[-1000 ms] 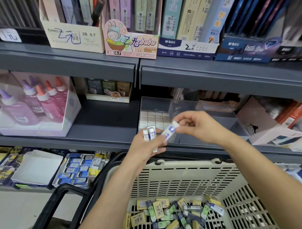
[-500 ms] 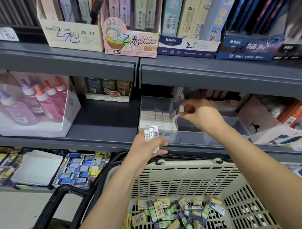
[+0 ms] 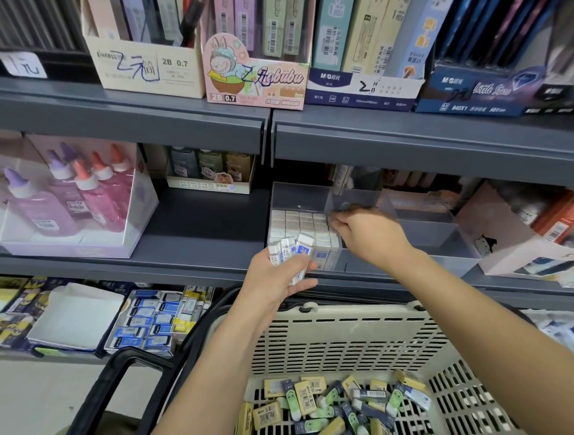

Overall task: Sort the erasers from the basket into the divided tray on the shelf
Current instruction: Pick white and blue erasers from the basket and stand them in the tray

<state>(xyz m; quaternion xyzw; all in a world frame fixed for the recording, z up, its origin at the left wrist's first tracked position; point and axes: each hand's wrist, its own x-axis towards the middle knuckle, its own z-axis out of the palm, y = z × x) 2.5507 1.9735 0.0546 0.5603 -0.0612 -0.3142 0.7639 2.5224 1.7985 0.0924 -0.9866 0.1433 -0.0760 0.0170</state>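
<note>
A clear divided tray (image 3: 301, 193) stands on the grey shelf; its left compartment holds tight rows of white erasers (image 3: 295, 222). My right hand (image 3: 368, 234) reaches into that compartment, fingers curled and pinching an eraser at the right end of the rows; the eraser is mostly hidden. My left hand (image 3: 277, 278) hovers in front of the tray and grips three white erasers with blue sleeves (image 3: 289, 248), fanned upright. Below is the beige slotted basket (image 3: 340, 336) with several mixed yellow, green and blue erasers (image 3: 337, 411) on its bottom.
The tray's right compartments (image 3: 428, 237) hold no erasers. A box of glue bottles (image 3: 68, 203) stands left on the shelf, a pink box (image 3: 522, 248) right. The upper shelf edge (image 3: 411, 147) overhangs the tray. The basket's black handle (image 3: 121, 364) is lower left.
My right hand has carried its eraser from in front of the tray down into the left compartment. My left hand has stayed in place with its erasers.
</note>
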